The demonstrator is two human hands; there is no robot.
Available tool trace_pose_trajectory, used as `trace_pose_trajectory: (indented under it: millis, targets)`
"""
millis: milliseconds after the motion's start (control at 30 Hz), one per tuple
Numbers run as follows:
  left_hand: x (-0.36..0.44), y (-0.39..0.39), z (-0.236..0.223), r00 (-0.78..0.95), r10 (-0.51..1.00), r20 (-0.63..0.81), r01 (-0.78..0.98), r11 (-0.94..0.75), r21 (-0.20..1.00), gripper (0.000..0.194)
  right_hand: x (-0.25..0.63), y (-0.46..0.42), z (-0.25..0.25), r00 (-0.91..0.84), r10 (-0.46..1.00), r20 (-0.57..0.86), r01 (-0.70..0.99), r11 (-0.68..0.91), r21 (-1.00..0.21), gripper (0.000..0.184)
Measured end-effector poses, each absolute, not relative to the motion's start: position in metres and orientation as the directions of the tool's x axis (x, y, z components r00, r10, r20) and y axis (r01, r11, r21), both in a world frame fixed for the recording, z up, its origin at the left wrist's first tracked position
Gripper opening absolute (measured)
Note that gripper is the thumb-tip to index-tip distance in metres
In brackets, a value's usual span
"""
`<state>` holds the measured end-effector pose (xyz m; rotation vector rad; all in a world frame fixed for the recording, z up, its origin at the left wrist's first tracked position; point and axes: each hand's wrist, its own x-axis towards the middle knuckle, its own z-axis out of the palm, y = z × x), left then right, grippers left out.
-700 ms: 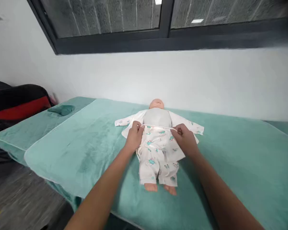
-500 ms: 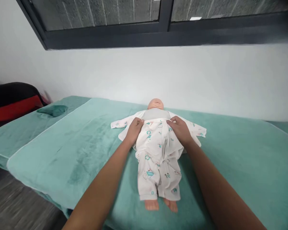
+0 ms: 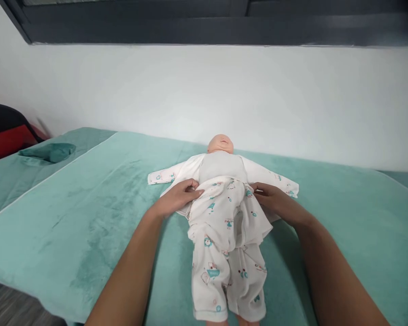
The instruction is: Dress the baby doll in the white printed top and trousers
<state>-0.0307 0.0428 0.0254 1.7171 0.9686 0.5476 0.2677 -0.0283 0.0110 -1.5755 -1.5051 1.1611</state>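
Note:
A baby doll (image 3: 220,144) lies on its back on a teal towel-covered table (image 3: 88,217), head toward the wall. It wears an open white printed jacket (image 3: 265,175) with the sleeves spread out, and white printed trousers (image 3: 224,253). My left hand (image 3: 176,199) rests at the doll's left side, fingers curled on the trouser waistband. At the other side of the waist my right hand (image 3: 270,197) grips the waistband, fingers curled.
A dark green cloth (image 3: 49,151) lies at the far left on a second towel layer. A black and red bag (image 3: 3,136) sits beyond the table's left end. The white wall (image 3: 224,90) and a dark window frame run behind.
The view has dipped and moved closer, so the doll's feet have left the frame. Both hands slid down and outward from the doll's chest to the sides of its waist.

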Motion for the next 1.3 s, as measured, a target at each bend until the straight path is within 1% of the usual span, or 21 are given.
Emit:
trace_pose_trajectory:
  millis: [67, 133, 267, 333, 400, 467, 633, 767, 833, 900, 967, 1067, 1133, 1200, 1300]
  targets:
    - [-0.033, 0.041, 0.025, 0.581, 0.803, -0.136, 0.316, -0.068, 0.946, 0.035, 0.267, -0.031, 0.012, -0.07, 0.983, -0.17, 0.393, -0.129, -0.911, 0.025]
    - [-0.034, 0.04, 0.023, 0.597, 0.784, -0.17, 0.235, 0.032, 0.971, 0.038, 0.265, -0.031, 0.01, -0.056, 0.986, -0.157, 0.369, -0.125, -0.921, 0.022]
    - [-0.035, 0.04, 0.019, 0.608, 0.771, -0.19, 0.048, 0.203, 0.978, 0.036, 0.261, -0.027, -0.001, 0.04, 0.987, -0.154, 0.194, -0.158, -0.968, 0.024]
    - [-0.035, 0.041, 0.017, 0.622, 0.757, -0.2, 0.005, 0.252, 0.968, 0.032, 0.26, -0.024, -0.005, 0.093, 0.986, -0.137, 0.115, -0.147, -0.982, 0.028]
    - [-0.036, 0.042, 0.016, 0.627, 0.754, -0.195, -0.03, 0.274, 0.961, 0.03, 0.257, -0.023, -0.007, 0.129, 0.985, -0.113, 0.08, -0.124, -0.989, 0.032]
    - [-0.035, 0.043, 0.013, 0.615, 0.771, -0.166, -0.069, 0.263, 0.962, 0.028, 0.254, -0.021, -0.008, 0.151, 0.985, -0.088, 0.071, -0.1, -0.992, 0.036]
    - [-0.026, 0.044, 0.007, 0.528, 0.841, -0.116, -0.13, 0.215, 0.968, 0.024, 0.248, -0.016, -0.012, 0.215, 0.976, 0.038, 0.028, 0.033, -0.999, 0.041]
    - [-0.014, 0.042, 0.009, 0.385, 0.92, -0.071, -0.166, 0.145, 0.975, 0.018, 0.249, -0.009, -0.017, 0.291, 0.956, 0.043, -0.021, 0.051, -0.998, 0.031]
    - [-0.008, 0.041, 0.011, 0.31, 0.949, -0.056, -0.151, 0.107, 0.983, 0.015, 0.249, -0.005, -0.018, 0.295, 0.955, 0.043, -0.037, 0.057, -0.998, 0.029]
    - [-0.004, 0.039, 0.013, 0.246, 0.968, -0.05, -0.118, 0.081, 0.99, 0.015, 0.249, -0.001, -0.018, 0.262, 0.963, 0.057, -0.015, 0.063, -0.998, 0.033]
    - [0.0, 0.037, 0.015, 0.211, 0.977, -0.031, -0.088, 0.051, 0.995, 0.017, 0.248, 0.002, -0.017, 0.233, 0.967, 0.101, 0.053, 0.091, -0.994, 0.037]
    - [0.004, 0.036, 0.014, 0.193, 0.981, -0.012, -0.046, 0.021, 0.999, 0.021, 0.247, 0.006, -0.015, 0.213, 0.962, 0.171, 0.135, 0.145, -0.98, 0.032]
    - [0.004, 0.039, 0.012, 0.176, 0.984, 0.001, -0.019, 0.002, 1.0, 0.022, 0.246, 0.007, -0.015, 0.211, 0.967, 0.14, 0.128, 0.115, -0.985, 0.026]
    - [0.003, 0.042, 0.008, 0.159, 0.987, 0.032, -0.01, -0.03, 0.999, 0.025, 0.245, 0.007, -0.017, 0.204, 0.976, 0.08, 0.078, 0.066, -0.995, 0.022]
    - [0.001, 0.046, 0.001, 0.15, 0.986, 0.07, -0.043, -0.065, 0.997, 0.028, 0.245, 0.003, -0.023, 0.181, 0.983, 0.042, 0.001, 0.042, -0.999, 0.02]
